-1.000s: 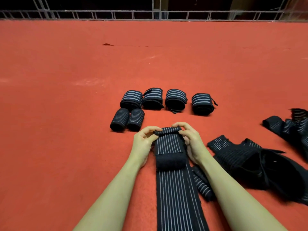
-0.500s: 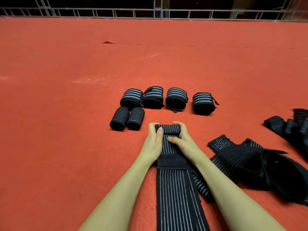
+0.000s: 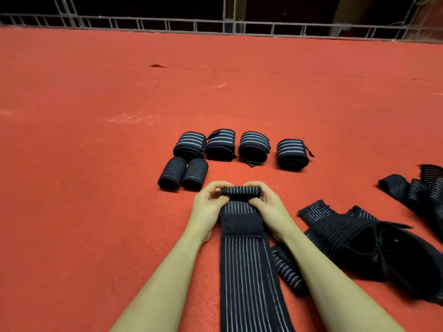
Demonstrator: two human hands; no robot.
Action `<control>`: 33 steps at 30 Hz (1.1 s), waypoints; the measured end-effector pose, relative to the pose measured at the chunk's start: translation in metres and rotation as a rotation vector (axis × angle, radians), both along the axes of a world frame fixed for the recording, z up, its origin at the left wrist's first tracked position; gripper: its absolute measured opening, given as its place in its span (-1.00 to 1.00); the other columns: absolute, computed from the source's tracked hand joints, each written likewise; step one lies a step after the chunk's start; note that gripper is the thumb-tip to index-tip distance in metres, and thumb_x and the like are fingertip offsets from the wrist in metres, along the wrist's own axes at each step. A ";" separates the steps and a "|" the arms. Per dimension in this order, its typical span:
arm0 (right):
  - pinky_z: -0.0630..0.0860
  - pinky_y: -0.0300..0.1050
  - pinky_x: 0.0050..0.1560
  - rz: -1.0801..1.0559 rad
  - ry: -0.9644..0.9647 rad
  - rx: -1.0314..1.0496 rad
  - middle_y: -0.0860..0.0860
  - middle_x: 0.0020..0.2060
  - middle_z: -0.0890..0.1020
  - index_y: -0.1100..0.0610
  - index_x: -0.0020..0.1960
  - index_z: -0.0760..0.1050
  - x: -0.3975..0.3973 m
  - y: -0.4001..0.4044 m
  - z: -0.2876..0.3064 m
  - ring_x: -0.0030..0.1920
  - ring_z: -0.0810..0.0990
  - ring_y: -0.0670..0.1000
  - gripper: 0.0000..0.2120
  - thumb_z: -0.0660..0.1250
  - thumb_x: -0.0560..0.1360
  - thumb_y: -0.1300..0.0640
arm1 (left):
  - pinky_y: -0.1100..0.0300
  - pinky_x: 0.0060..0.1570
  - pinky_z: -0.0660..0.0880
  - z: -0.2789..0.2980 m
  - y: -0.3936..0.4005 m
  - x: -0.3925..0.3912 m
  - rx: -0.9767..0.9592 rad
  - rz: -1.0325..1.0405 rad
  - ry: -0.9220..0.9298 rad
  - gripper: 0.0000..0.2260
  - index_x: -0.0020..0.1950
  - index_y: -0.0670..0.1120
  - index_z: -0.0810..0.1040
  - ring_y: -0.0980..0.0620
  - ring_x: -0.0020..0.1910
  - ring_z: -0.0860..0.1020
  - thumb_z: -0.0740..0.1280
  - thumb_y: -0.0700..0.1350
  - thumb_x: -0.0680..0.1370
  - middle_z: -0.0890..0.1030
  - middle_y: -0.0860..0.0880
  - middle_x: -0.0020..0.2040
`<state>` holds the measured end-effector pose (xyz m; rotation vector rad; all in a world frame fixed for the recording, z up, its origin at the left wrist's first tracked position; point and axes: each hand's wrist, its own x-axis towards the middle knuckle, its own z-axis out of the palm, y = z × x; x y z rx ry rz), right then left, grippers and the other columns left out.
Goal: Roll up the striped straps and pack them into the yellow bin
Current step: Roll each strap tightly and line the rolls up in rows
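Left hand (image 3: pixel 209 207) and right hand (image 3: pixel 268 207) pinch the rolled end of a striped strap (image 3: pixel 247 271); 6 rolls (image 3: pixel 220 149) lie beyond on the red floor (image 3: pixel 96 188).

Your left hand (image 3: pixel 208 205) and right hand (image 3: pixel 268 205) pinch the rolled end of a striped strap (image 3: pixel 247 271) on the red floor (image 3: pixel 96 188); six rolls (image 3: pixel 220 146) sit beyond.

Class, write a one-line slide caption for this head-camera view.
Both hands, left and right, roll a striped strap on red floor; six finished rolls wait behind.
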<state>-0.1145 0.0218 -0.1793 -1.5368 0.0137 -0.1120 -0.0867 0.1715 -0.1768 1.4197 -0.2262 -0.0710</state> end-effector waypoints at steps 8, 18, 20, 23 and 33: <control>0.46 -0.29 -0.31 -0.014 0.027 0.047 -0.01 -0.21 0.59 0.10 -0.02 0.51 -0.001 -0.002 0.005 -0.29 0.50 -0.11 -0.64 0.06 0.47 0.45 | 0.36 -0.15 0.43 0.002 -0.003 -0.002 0.103 0.004 -0.065 -0.74 -0.15 -0.15 0.59 0.28 -0.24 0.52 0.16 -0.39 0.53 0.61 0.12 -0.27; 0.52 -0.21 -0.15 0.038 0.058 0.119 0.00 -0.15 0.62 0.10 0.03 0.51 0.000 -0.001 0.002 -0.14 0.58 -0.06 -0.77 0.22 0.39 0.18 | 0.37 -0.26 0.46 -0.003 -0.010 -0.004 0.112 0.053 0.038 -0.88 0.07 -0.13 0.53 0.22 -0.22 0.58 0.27 -0.12 0.59 0.62 0.02 -0.17; 0.51 -0.18 -0.11 0.028 0.063 0.104 0.02 -0.12 0.62 0.10 0.03 0.51 0.002 -0.001 0.000 -0.11 0.59 -0.05 -0.85 0.27 0.48 0.12 | 0.37 -0.26 0.48 -0.002 -0.009 -0.004 0.070 0.035 0.029 -0.89 0.09 -0.16 0.51 0.23 -0.24 0.59 0.28 -0.22 0.58 0.61 -0.02 -0.16; 0.53 -0.20 -0.15 -0.004 0.084 0.100 0.04 -0.12 0.62 0.11 0.06 0.48 0.002 -0.002 -0.001 -0.17 0.60 -0.08 -0.87 0.24 0.55 0.26 | 0.29 -0.16 0.54 -0.003 -0.008 -0.003 0.026 -0.003 0.035 -0.77 0.19 -0.15 0.45 0.14 -0.16 0.61 0.30 -0.30 0.55 0.62 -0.06 -0.09; 0.52 -0.11 0.02 0.052 0.037 0.056 0.06 -0.03 0.54 0.01 0.14 0.37 0.002 -0.002 -0.007 -0.04 0.56 -0.02 -0.75 0.30 0.52 0.24 | 0.21 -0.04 0.43 -0.005 -0.013 -0.004 0.389 -0.069 -0.152 -0.92 0.13 0.01 0.31 0.14 -0.12 0.51 0.08 -0.06 0.66 0.51 0.11 -0.11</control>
